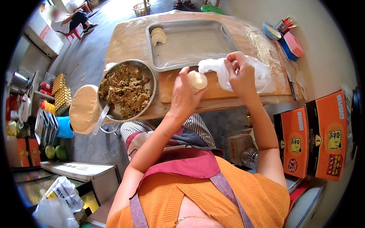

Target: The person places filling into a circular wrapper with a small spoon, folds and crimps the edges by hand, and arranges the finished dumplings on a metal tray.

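Observation:
My left hand holds a round, pale dough wrapper above a wooden cutting board; whether it is one wrapper or a small stack I cannot tell. Over a white plastic bag my right hand is raised with its fingers curled together. Whether the fingertips pinch the bag is not clear. Beyond both hands lies a metal tray, with several folded dumplings overlapping in its far left corner. To the left, a metal bowl of minced filling has a flat metal spatula handle leaning over its rim.
Flour dusts the wooden table on the right. A knife lies along that side, near a blue bowl and a box. A round padded stool stands below the filling bowl. Orange cartons stack at right; a person sits far left.

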{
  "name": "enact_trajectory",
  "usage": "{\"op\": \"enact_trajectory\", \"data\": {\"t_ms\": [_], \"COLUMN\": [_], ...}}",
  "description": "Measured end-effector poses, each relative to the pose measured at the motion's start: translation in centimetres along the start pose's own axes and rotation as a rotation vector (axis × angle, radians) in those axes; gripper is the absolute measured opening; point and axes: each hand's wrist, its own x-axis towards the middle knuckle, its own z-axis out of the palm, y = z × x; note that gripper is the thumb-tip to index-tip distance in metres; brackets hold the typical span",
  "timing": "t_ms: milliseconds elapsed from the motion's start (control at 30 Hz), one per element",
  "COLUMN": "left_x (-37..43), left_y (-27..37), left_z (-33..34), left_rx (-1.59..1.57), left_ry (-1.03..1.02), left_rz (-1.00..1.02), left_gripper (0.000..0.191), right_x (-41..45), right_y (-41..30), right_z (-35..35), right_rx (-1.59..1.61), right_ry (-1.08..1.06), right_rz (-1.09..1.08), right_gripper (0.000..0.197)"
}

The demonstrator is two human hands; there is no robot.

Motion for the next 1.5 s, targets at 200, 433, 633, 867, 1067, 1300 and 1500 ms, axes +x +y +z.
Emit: {"op": "enact_trajectory", "data": {"t_ms": [200,433,633,867,1067,1300,1500], "left_x": [-2.8,-1.7,-0.1,-2.8,-10.8,-17.2,-16.7], "left_y": [0.6,0.1,-0.7,-0.2,-1.5,-4.7,-4.6], "left_z": [-5.4,-7.6,-8.6,-12.5,-15.2,-16.6,-17.5], "left_rx": [0.208,0.3,0.144,-1.071,-1.22,-1.185,-1.062], "left_ry": [0.058,0.037,0.014,0.163,0.035,0.176,0.12], "left_rz": [0.116,0.296,0.16,-0.465,-0.708,-0.805,-0.83], "left_gripper": [0.073,0.02,0.012,0.03,0.045,0.034,0.036], "right_x": [-3.1,-2.6,-1.7,-3.5,-5.1,-3.7,-4.2], "right_y": [-0.4,-0.6,-4.2,-6.7,-10.5,-11.0,-10.2], "right_z": [3.9,2.6,-1.8,-2.4,7.2,11.8,12.5], "right_rx": [-0.121,-0.045,0.081,0.296,0.494,0.472,0.382], "right_ry": [-0.162,-0.384,-0.197,-0.22,-0.391,-0.528,-0.651], "right_rz": [-0.423,-0.329,-0.303,-0.03,-0.326,-0.612,-0.571], "right_gripper": [0.007,0.01,0.043,0.058,0.008,0.024,0.022]}}
